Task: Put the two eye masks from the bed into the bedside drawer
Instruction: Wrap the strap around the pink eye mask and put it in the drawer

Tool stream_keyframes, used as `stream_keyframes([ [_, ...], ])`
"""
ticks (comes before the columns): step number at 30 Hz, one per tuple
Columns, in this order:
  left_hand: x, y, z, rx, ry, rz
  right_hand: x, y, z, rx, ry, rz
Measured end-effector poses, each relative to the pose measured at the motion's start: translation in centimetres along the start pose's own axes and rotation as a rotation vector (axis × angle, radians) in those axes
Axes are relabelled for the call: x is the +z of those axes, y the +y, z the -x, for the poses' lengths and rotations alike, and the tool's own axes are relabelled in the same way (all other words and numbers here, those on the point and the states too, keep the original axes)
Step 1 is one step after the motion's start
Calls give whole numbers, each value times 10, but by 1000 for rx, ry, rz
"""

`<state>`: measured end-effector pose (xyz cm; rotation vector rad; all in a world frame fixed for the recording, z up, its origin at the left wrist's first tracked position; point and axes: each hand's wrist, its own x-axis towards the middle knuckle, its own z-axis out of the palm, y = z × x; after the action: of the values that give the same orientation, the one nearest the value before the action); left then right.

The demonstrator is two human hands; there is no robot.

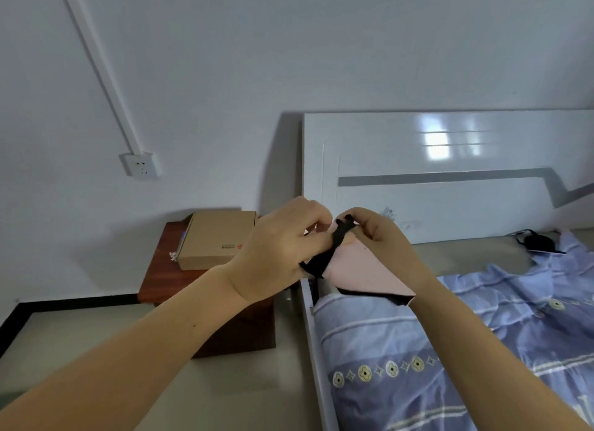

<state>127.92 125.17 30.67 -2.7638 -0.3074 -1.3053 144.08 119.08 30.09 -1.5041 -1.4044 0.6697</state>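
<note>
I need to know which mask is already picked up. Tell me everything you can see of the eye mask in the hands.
The held eye mask is soft fabric, pale pink on the side shown, black at its edge and strap. It hangs tilted above the bed's edge. The left hand and right hand both pinch its black strap end.

- I see the bed (pixel 308 315) on the right, with a blue quilt (pixel 450 350) and, far right, an eye mask (pixel 540 242).
- Left: nightstand (pixel 154 283) bearing a cardboard box (pixel 212 238).
</note>
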Motion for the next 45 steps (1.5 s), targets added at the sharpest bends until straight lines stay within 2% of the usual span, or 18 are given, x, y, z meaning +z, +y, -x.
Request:
stream_keyframes([
  [2, -3, -3, 0, 96, 54, -109, -5, 2, 2, 52, 90, -62],
  [5, -6, -14, 5, 145, 132, -226, -8, 5, 9, 101, 105, -92],
  [7, -4, -19, 10, 156, 164, -267, -12, 7, 13, 112, -17, -149],
  [9, -2, -23, 17, 149, 183, -315, -18, 10, 13, 171, -294, -425],
  [11, 1, -28, 27, 145, 154, -338, -21, 14, 9, 270, -474, -696],
  [12, 3, -33, 35, 133, 114, -333, -18, 16, 6, 302, -501, -742],
  [14, 8, -44, 55, 56, -15, -298, -1, 24, -2, 318, -475, -654],
  [17, 20, -62, 100, -345, -220, -97, 45, 43, -13, 297, -394, -322],
  [19, 28, -80, 146, -685, -233, 99, 79, 69, -19, 334, -366, -197],
  [21, 33, -100, 204, -983, -260, 208, 112, 104, -21, 433, -357, -102],
  [24, 37, -129, 293, -1426, -449, 319, 159, 163, -21, 622, -404, 43],
  [27, 45, -161, 360, -1677, -568, 431, 208, 211, -28, 768, -499, 169],
  [31, 74, -216, 420, -1805, -758, 508, 275, 269, -48, 838, -537, 360],
  [33, 95, -249, 443, -1898, -731, 476, 304, 301, -65, 822, -481, 401],
  [36, 133, -296, 473, -2051, -463, 503, 341, 354, -92, 766, -326, 477],
  [38, 157, -320, 494, -2021, -361, 456, 359, 386, -107, 716, -215, 486],
  [41, 180, -341, 520, -1885, -280, 208, 381, 421, -120, 665, -144, 494],
  [45, 193, -356, 536, -1873, -178, 108, 393, 437, -119, 631, -19, 451],
])
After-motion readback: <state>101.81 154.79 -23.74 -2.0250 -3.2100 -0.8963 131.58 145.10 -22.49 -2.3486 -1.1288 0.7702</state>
